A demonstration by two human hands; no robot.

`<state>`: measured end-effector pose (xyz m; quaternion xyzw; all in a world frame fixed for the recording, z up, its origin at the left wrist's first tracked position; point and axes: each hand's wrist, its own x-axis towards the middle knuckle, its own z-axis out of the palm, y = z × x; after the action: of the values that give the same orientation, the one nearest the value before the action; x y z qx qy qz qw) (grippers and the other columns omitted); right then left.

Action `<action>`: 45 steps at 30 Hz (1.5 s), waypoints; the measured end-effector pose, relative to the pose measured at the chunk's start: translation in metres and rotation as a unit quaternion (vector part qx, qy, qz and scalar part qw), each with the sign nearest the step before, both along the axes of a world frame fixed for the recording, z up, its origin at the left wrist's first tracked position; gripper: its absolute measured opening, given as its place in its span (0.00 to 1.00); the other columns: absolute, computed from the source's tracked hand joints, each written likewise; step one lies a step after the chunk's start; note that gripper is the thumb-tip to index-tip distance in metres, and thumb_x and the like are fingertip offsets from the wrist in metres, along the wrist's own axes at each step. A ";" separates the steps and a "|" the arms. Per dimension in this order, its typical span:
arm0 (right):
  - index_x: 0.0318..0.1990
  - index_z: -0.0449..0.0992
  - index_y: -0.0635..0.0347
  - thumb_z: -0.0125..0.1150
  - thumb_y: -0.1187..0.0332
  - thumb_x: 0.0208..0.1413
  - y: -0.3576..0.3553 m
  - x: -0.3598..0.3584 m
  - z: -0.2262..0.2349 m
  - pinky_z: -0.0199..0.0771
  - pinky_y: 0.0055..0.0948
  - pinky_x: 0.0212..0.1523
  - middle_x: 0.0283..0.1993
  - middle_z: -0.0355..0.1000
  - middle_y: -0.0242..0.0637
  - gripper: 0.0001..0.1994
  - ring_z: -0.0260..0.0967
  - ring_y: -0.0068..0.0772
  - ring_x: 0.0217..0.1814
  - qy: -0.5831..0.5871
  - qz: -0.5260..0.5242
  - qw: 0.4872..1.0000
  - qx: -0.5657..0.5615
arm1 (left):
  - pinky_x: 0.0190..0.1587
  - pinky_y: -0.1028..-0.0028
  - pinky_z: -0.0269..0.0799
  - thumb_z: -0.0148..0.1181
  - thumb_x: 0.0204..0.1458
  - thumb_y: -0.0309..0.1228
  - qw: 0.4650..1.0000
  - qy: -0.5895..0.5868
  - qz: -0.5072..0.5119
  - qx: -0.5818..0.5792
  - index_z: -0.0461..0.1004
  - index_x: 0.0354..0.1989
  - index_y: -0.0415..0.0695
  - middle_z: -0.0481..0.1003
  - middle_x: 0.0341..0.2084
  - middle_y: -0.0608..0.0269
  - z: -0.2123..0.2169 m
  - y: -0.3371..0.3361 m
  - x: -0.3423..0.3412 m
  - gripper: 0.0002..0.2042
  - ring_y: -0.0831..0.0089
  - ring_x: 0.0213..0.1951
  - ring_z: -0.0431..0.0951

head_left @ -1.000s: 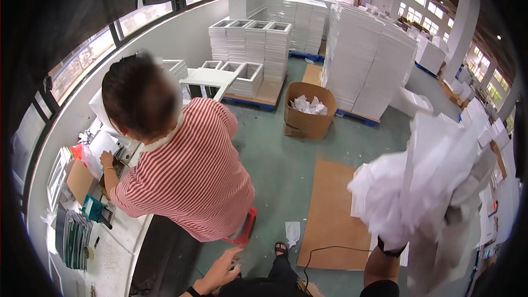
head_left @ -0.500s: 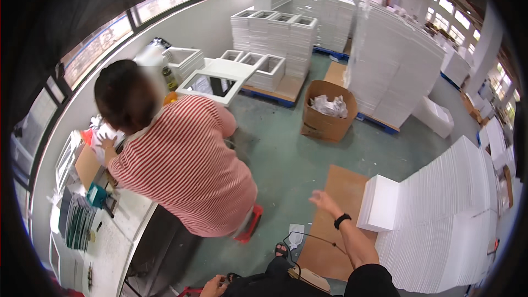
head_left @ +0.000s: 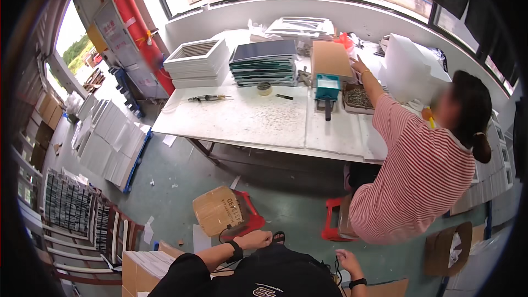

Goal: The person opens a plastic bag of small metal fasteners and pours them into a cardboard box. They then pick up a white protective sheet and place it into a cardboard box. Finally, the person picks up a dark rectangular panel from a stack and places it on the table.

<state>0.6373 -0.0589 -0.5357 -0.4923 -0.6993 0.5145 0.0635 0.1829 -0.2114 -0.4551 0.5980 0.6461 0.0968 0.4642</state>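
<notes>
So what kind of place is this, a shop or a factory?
It looks like a small factory workshop. A long white worktable holds stacks of white frames and dark panels, more white stacks sit on the floor, and a co-worker reaches across the table.

Matt cardboard-topped stool (head_left: pixel 220 209), red legs seemingly plastic.

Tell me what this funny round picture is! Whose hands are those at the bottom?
A camera worn on a person's head took it, looking down through a wide lens that bends straight edges. The hands belong to that person: the left hand is closed into a loose fist, the right hand is open, and both seem empty. Near the left hand stands a red stool with a cardboard-wrapped seat. Ahead is a white table with stacked white frames, dark sheets and a teal tape dispenser. A co-worker in a striped shirt reaches over the table.
</notes>
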 end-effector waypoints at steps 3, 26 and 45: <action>0.54 0.81 0.63 0.59 0.68 0.66 0.040 -0.069 0.044 0.79 0.38 0.54 0.49 0.82 0.51 0.14 0.82 0.47 0.51 -0.046 0.029 0.998 0.031 | 0.44 0.53 0.76 0.55 0.63 0.36 0.995 0.001 0.089 0.046 0.76 0.42 0.42 0.82 0.33 0.46 0.004 -0.031 -0.031 0.11 0.44 0.39 0.83; 0.51 0.82 0.62 0.61 0.71 0.65 0.311 -0.418 0.126 0.76 0.39 0.42 0.39 0.79 0.47 0.11 0.76 0.46 0.37 0.102 0.174 0.970 0.139 | 0.40 0.67 0.78 0.62 0.64 0.30 0.849 0.039 0.465 0.247 0.78 0.44 0.38 0.82 0.32 0.54 0.114 0.308 -0.286 0.08 0.65 0.33 0.82; 0.51 0.81 0.62 0.58 0.68 0.71 0.359 -0.476 0.114 0.65 0.22 0.18 0.25 0.78 0.33 0.10 0.65 0.15 0.16 0.075 -0.091 0.986 -0.121 | 0.48 0.58 0.75 0.66 0.56 0.31 0.878 0.324 0.221 0.273 0.82 0.51 0.45 0.76 0.38 0.54 0.071 0.532 -0.468 0.14 0.53 0.47 0.76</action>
<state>0.1614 0.3004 -0.4212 -0.5179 -0.5774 0.6228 0.1023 -0.2851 0.3206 -0.3845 0.5407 0.8237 0.1703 0.0134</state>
